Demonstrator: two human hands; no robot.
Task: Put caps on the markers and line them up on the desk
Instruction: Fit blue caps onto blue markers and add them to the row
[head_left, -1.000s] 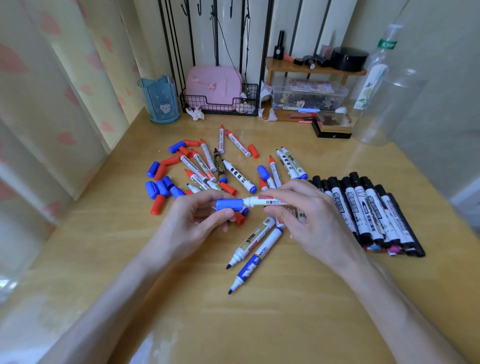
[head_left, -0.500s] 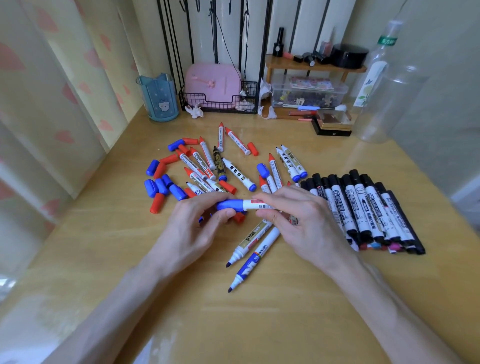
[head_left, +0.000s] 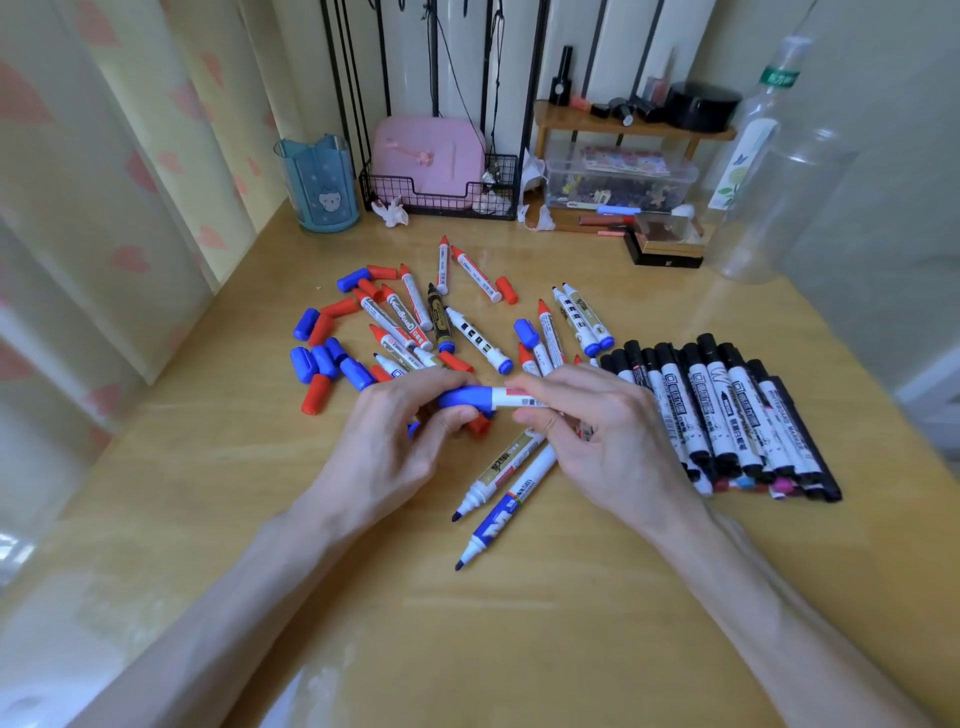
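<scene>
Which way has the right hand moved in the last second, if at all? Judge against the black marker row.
Yes. The right hand has slid left along the held marker, away from the row of black markers, towards the blue cap.

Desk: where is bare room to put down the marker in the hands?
Bare desk lies near the front edge, between the forearms, and left of the left hand, below the loose caps. Crowded: the central pile and the black-capped row at right.

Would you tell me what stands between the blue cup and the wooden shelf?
In the head view, a wire basket holding a pink case stands between cup and shelf.
</scene>
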